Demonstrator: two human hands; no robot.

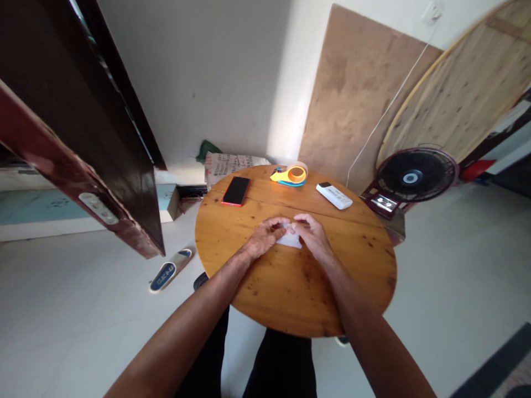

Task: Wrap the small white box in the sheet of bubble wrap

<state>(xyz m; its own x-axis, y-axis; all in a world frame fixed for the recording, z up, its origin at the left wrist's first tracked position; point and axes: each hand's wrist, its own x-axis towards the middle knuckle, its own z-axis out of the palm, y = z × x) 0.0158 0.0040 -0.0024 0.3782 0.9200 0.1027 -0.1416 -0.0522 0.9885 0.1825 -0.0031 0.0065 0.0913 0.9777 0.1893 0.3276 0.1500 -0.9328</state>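
Near the middle of the round wooden table [265,298] lies a small white sheet [289,239], thin like paper or a plastic bag; I cannot tell which. My left hand [265,236] pinches its left side, fingers bent and thumb pressed inward. From the other side, my right hand [312,235] grips the upper right part with thumb and fingertips close together. Both sets of fingertips nearly meet over the sheet and cover its upper edge. Its lower part shows between the hands, just above the wood.
Toward the table's far edge are a red-rimmed phone [236,191], a yellow tape dispenser [292,174] with something blue under it, and a white box-like item [334,196]. A fan [410,178] stands at the right. On the floor at left lies a slipper [170,271].
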